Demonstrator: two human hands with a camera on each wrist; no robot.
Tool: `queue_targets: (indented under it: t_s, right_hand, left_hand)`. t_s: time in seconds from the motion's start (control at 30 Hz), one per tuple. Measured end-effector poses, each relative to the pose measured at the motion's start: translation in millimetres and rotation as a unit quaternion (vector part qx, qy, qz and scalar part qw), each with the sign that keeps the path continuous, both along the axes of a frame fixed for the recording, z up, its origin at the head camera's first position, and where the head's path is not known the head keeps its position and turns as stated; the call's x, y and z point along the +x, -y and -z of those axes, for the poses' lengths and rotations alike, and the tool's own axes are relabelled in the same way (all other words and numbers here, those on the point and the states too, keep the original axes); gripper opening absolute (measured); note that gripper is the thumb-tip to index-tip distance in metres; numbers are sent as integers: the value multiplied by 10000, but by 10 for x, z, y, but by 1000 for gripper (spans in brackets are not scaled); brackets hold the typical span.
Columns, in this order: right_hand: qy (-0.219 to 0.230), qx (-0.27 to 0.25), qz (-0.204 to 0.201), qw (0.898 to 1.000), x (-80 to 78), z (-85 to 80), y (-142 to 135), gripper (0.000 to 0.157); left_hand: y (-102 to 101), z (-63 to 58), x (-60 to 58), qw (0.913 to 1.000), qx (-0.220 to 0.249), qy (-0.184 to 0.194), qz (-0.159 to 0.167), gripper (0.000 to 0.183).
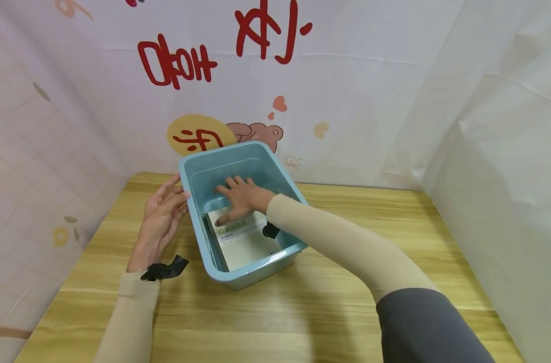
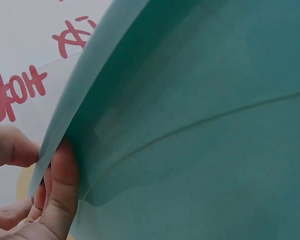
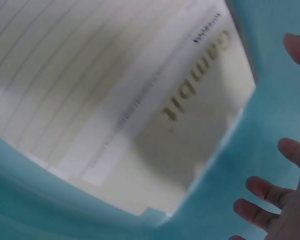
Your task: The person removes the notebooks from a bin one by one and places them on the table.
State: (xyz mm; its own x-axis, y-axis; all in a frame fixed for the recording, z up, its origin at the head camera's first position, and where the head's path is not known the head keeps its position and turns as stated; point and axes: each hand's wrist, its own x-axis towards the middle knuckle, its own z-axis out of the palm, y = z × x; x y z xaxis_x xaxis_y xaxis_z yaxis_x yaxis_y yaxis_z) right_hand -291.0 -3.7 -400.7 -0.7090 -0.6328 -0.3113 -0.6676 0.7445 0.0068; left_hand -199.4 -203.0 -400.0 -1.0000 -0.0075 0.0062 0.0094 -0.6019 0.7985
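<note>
Inside one blue rectangular plastic tub (image 1: 230, 167), my right hand (image 1: 242, 199) splays past one cream paper notebook (image 1: 245, 247). Left hand (image 1: 162, 217) pinches rim (image 2: 82, 80).

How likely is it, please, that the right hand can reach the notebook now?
Probably yes: the right hand is inside the blue bin near the notebook, with nothing visibly between them.

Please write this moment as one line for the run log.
left hand: pinches blue bin at rim | right hand: spread inside bin, holds nothing | Gambit notebook: in bin
</note>
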Motion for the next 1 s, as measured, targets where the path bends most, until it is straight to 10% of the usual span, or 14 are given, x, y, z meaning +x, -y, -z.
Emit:
queue_targets:
  t_s: [1.0]
  right_hand:
    - [415, 325, -408, 9978, 65, 295, 121, 87]
  left_hand:
    - [23, 64, -20, 9998, 136, -136, -8, 74]
